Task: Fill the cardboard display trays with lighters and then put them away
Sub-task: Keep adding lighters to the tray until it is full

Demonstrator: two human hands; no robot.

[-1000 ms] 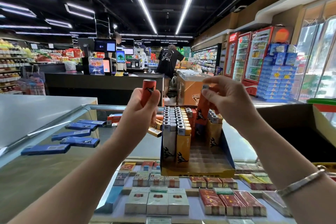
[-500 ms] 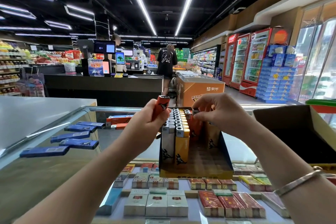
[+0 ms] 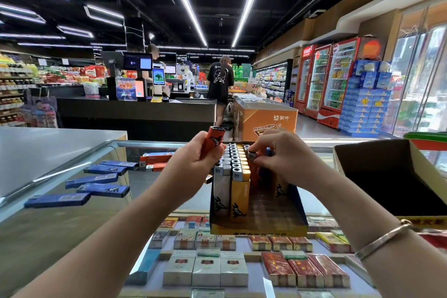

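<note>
Left hand: the left hand (image 3: 193,159) is curling its fingers round an orange lighter (image 3: 212,143), its grip closed on the lower body and the metal top sticking up, tilted a little to the right, just left of the tray's back rows.
Right hand: the right hand (image 3: 278,155) is reaching down into the tray, its fingertips (image 3: 260,152) pinching the metal cap of a second orange lighter (image 3: 252,155) that is standing among the others; a bracelet (image 3: 383,237) is sitting on that wrist.
Display tray: the cardboard display tray (image 3: 297,210) is standing on the glass tabletop (image 3: 79,225), between the two forearms; upright rows of white lighters (image 3: 221,189) and yellow lighters (image 3: 239,191) are filling its left side, while the near right part is showing bare slots.
Loose stock: blue lighters (image 3: 101,189) are lying flat on the glass to the left, well apart from the tray.
Right edge: an open cardboard box (image 3: 377,152) is sitting beside the tray.
Under the glass: cigarette packs (image 3: 205,268) are lying in rows.
</note>
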